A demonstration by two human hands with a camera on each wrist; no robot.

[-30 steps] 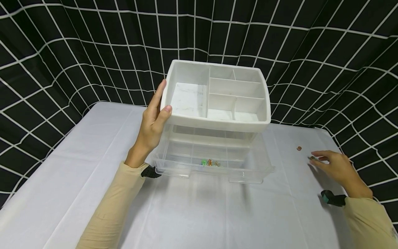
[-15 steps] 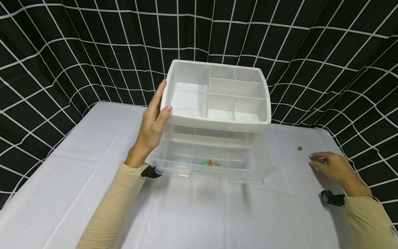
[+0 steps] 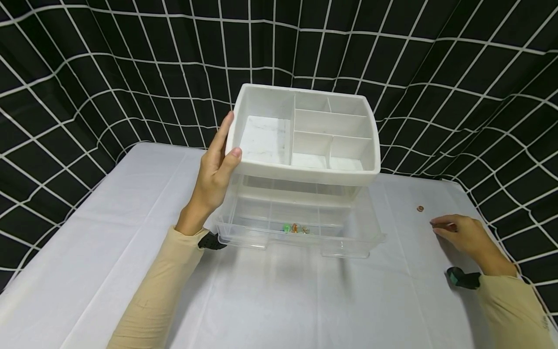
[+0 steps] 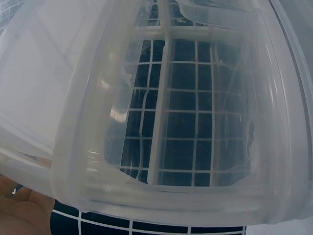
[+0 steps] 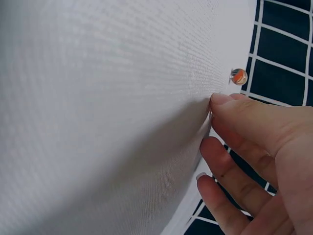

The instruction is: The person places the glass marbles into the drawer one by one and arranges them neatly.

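A white plastic drawer organizer stands on the table with its clear drawer pulled out at the front. My left hand grips the organizer's left side, thumb against the rim and fingers along the side wall. Several small marbles lie in the drawer, among them a green marble and an orange marble. At the far right my right hand has thumb and forefinger pinched together low at the tablecloth; the small marble between them is mostly hidden. Another orange marble lies just beyond those fingertips.
A white cloth covers the table. Black fabric with a white grid hangs behind and at both sides, close to the right hand. Divided compartments form the organizer's top.
The right thumb and forefinger have closed together, and the small marble seen between them a second ago is now hidden. That hand has shifted slightly left. The left hand and organizer stay put.
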